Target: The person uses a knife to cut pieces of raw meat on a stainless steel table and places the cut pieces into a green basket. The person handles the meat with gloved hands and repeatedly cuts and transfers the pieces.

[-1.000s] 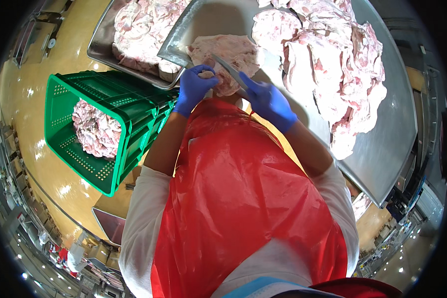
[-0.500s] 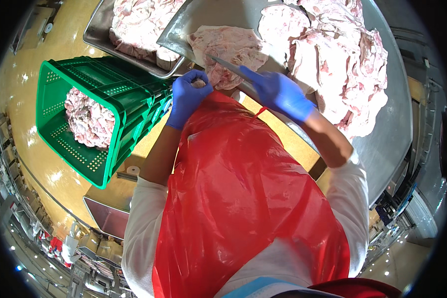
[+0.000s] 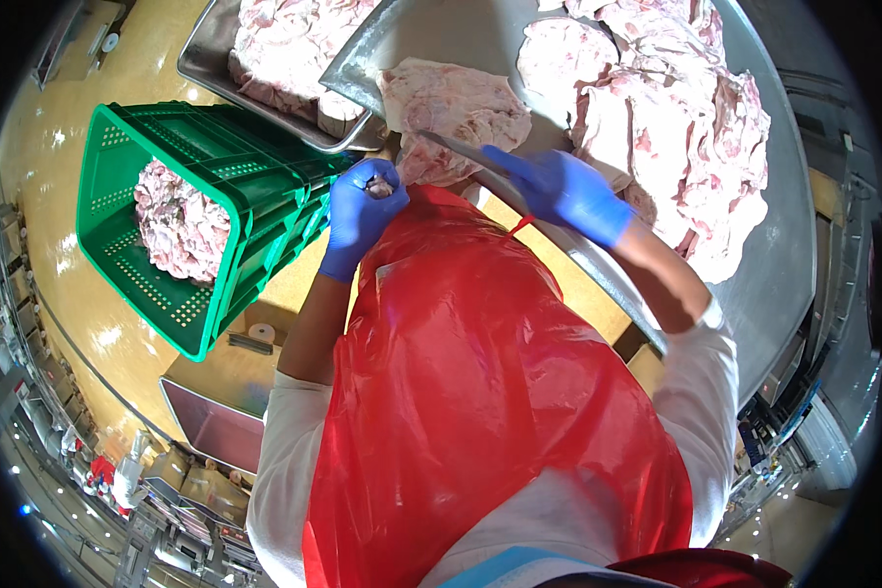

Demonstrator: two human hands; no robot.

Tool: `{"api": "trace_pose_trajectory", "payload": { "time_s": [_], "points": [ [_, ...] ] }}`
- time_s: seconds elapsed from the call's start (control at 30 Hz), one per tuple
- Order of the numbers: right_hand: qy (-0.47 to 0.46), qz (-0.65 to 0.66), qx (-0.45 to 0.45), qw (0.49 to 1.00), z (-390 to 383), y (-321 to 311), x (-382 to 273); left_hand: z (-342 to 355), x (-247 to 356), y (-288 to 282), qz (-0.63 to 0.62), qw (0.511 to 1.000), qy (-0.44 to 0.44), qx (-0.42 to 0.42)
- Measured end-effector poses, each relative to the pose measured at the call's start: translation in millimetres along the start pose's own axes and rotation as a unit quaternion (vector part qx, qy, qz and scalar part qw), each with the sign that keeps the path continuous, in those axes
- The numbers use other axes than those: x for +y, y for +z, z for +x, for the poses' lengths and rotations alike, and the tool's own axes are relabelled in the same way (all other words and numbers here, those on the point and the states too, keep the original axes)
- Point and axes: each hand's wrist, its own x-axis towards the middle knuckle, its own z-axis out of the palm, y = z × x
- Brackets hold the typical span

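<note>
Both hands wear blue gloves. My left hand (image 3: 361,214) is closed round a small piece of meat (image 3: 378,186), beside the table's near edge and left of a flat sheet of pale pink meat (image 3: 461,108). My right hand (image 3: 568,196) grips a knife (image 3: 451,145), its blade pointing up and left over the lower part of that sheet. The sheet lies on a steel table (image 3: 784,274), near its edge. A large pile of pale, fatty meat (image 3: 666,167) lies on the table's right side, partly shadowed by nothing but bright under the light.
Left of my left hand, stacked green crates (image 3: 250,167) hold meat scraps (image 3: 176,220). A steel tray (image 3: 201,69) of meat stands at upper left. A red apron (image 3: 470,382) covers my front. Behind at lower left is a person (image 3: 127,475) among equipment (image 3: 191,534).
Both hands have drawn apart: my left hand moved left and down, off the sheet, with the small piece; my right hand moved right with the knife. The view has shifted slightly.
</note>
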Motion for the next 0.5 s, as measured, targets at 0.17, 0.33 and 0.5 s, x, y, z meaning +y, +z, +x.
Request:
{"api": "trace_pose_trajectory", "payload": {
  "time_s": [0.17, 0.33, 0.5],
  "points": [
    [-0.010, 0.097, 0.039, 0.995, 63, 42, -8, 0, 7, -2, -0.061, 0.998, 0.015, -0.017],
    [-0.073, 0.067, -0.005, 0.995, -29, 37, 17, -8, 3, -8, -0.169, 0.986, -0.008, 0.001],
    [-0.041, 0.097, 0.029, 0.994, -54, 34, 15, -16, 23, -18, -0.115, 0.993, -0.002, 0.005]
  ]
}}
